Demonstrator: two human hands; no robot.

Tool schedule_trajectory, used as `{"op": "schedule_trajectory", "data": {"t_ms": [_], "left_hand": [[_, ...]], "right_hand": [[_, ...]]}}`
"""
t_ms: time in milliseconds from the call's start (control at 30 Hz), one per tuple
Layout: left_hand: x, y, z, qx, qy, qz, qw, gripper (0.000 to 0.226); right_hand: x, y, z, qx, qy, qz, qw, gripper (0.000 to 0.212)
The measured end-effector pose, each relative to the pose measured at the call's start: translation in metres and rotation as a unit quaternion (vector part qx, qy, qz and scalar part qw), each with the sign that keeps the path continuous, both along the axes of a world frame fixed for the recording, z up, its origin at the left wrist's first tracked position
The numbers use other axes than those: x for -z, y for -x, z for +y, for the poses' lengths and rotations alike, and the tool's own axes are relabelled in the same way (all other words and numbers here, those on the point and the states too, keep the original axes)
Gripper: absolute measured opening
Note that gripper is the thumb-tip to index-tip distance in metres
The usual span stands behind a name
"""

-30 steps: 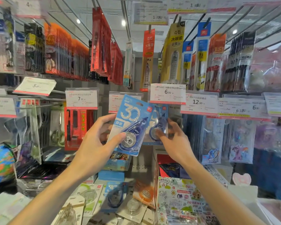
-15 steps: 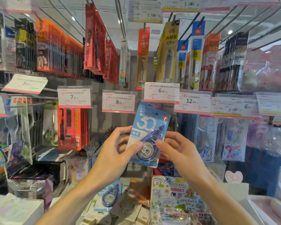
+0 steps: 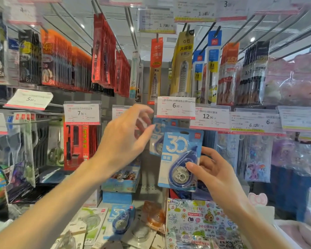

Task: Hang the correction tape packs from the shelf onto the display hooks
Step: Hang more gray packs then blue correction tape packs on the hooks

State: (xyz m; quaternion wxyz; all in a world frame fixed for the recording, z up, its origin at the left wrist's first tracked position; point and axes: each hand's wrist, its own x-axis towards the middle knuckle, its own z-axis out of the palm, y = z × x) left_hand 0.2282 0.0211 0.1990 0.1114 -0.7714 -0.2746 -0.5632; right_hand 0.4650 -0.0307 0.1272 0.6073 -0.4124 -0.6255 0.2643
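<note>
Right hand [image 3: 216,174] pinches the blue correction tape pack [image 3: 180,159] at its lower right edge, thumb on the blister, pack upright just below the 6.00 price tag [image 3: 176,107]. Left hand [image 3: 123,141] is raised, fingers loose, grasping nothing — near the hung pack [image 3: 157,135] behind. To do it well: lift so the top slot meets the hook tip under the tag, steady the card top, slide back. More packs — one blue [image 3: 121,221] — lie loose at the shelf [image 3: 147,188] front edge; no closed container visible.

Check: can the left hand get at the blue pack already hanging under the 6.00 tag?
Probably yes. The left hand is open, its fingertips just beside the hanging pack; the pack in the right hand covers only its right side.
</note>
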Motion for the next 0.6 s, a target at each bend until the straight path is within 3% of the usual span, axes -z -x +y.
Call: {"op": "schedule_trajectory", "data": {"t_ms": [233,500,600], "left_hand": [[-0.027,0.003,0.006,-0.029,-0.126,0.073,0.989,0.022],[-0.032,0.003,0.006,-0.004,-0.127,0.052,0.991,0.015],[-0.031,0.005,0.007,-0.008,-0.125,0.059,0.990,0.014]], "right_hand": [[-0.005,0.002,-0.002,0.009,-0.023,-0.030,0.999,0.036],[-0.020,0.016,0.006,-0.003,-0.051,-0.035,0.998,0.040],[-0.023,0.020,0.009,-0.005,-0.060,-0.033,0.998,0.056]]}}
